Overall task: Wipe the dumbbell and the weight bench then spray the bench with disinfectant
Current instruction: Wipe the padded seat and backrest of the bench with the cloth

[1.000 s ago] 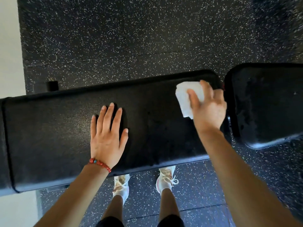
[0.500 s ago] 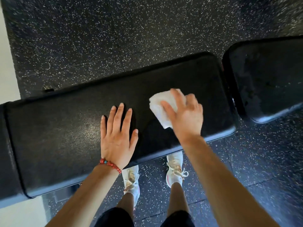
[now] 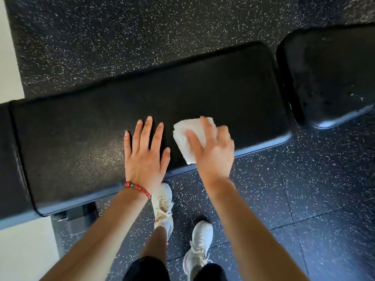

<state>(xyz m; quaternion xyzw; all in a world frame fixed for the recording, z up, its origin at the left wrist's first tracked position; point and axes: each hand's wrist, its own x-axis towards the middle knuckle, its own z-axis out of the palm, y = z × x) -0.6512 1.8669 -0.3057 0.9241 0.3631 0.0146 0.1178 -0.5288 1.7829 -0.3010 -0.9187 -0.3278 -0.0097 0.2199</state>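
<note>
Mid-wipe on the weight bench (image 3: 142,102), by the look of it. Right hand (image 3: 213,151) pressing a folded white cloth (image 3: 188,136) onto the long black pad, near its near edge and somewhat right of its middle; fingers (image 3: 205,126) lying fairly straight and a little spread over the cloth, thumb along its left side, pressing rather than clearly clamping. Left hand (image 3: 145,153) flat on the same pad just left of the cloth, fingers (image 3: 147,128) straight and apart, holding nothing, probably bracing. A red bead bracelet (image 3: 138,188) on that wrist.

As to progress: no dumbbell and no spray bottle anywhere in view, so no telling whether the dumbbell has had its wipe. Bench wipe under way; cannot tell which parts of the pad are already cleaned. The second pad (image 3: 328,74), at the far right beyond a narrow gap, shows pale specks or smears, so likely also awaiting a pass. Spraying with disinfectant judged as not yet begun.

Orientation: long pad lying across the view, long axis running left to right, right end tilted slightly toward the far side, left end running out of view. Second pad continuing the same line to the right. Speckled rubber floor (image 3: 121,33) all round, white shoes (image 3: 163,203) just below the near edge.
</note>
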